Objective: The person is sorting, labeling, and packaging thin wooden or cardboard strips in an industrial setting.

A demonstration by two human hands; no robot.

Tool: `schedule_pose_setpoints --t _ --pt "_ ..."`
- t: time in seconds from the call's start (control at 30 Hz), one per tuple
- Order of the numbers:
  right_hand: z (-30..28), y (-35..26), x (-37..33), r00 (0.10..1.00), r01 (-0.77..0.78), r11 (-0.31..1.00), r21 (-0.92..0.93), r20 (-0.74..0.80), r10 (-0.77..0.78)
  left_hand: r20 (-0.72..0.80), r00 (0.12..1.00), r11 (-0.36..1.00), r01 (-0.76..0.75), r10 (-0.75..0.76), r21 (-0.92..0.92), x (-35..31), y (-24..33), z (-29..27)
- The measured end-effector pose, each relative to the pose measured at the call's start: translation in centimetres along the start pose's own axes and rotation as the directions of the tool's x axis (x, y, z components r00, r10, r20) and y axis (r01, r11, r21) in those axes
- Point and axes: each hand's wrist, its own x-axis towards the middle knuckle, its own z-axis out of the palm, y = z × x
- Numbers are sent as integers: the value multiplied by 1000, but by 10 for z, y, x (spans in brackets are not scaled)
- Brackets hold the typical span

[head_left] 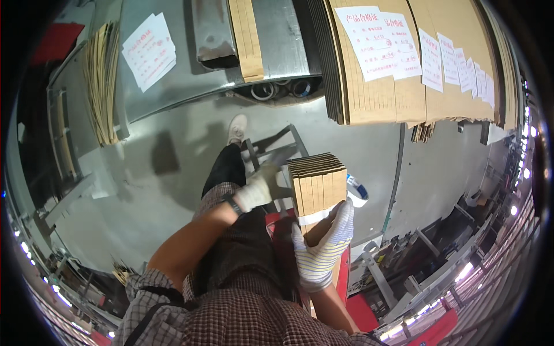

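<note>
A bundle of folded brown cardboard pieces stands in front of me, with a white band across its near part. My right hand, in a striped knit glove, grips the near end of the bundle, thumb and fingers on either side. Beside the bundle's left face is my left hand, gloved in white and smeared by motion. A grey blurred shape shows by its fingers; I cannot make out what it is or whether it is held. A roll of tape with a blue-and-white core lies right of the bundle.
A metal-topped table stands ahead, bearing a metal block, a cardboard strip and printed paper slips. Large cardboard stacks rise at the right. A metal frame and a red surface are close by.
</note>
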Motion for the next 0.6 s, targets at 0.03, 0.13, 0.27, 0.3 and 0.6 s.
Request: schedule_pose_setpoints --t 0.03,0.13,0.27,0.3,0.6 --pt "2 0 -1 1000 -10 1000 3 0 10 143 989 988 -63 43 141 8 7 32" --pt "3 2 0 998 30 999 -17 -47 -31 570 821 828 -338 28 448 24 14 99" --pt "6 -16 5 993 102 991 -88 -46 -107 293 953 814 -233 81 532 11 8 -24" --pt "4 -2 6 992 99 989 -112 -68 -107 136 971 682 -234 195 692 -13 10 -18" --pt "-8 -23 12 981 65 834 548 -190 48 419 827 -72 -425 376 902 -148 30 117"
